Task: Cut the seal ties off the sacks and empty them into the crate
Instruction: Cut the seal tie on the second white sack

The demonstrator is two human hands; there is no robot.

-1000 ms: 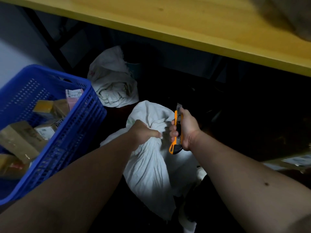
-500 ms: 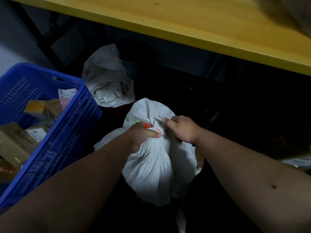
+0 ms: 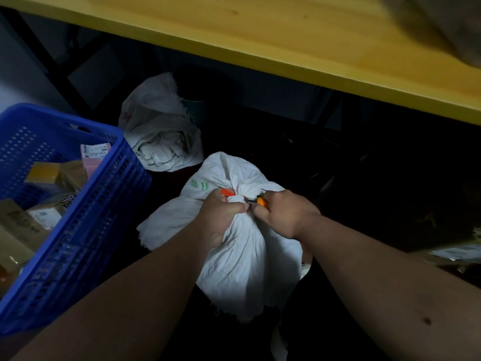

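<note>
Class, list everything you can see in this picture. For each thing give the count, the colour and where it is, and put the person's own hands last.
tied sack: 1, white, centre floor, neck gripped
seal tie: 1, orange, round the tied sack's neck
knife: 1, orange handle, at the neck, mostly hidden in the right hand
loose sack: 1, white, crumpled behind the tied sack
crate: 1, blue, at left
boxes: several, brown and one pink, inside the crate
table: 1, yellow top, across the upper frame
left hand: 1, grips the neck just below the seal tie
right hand: 1, holds the knife against the neck
</note>
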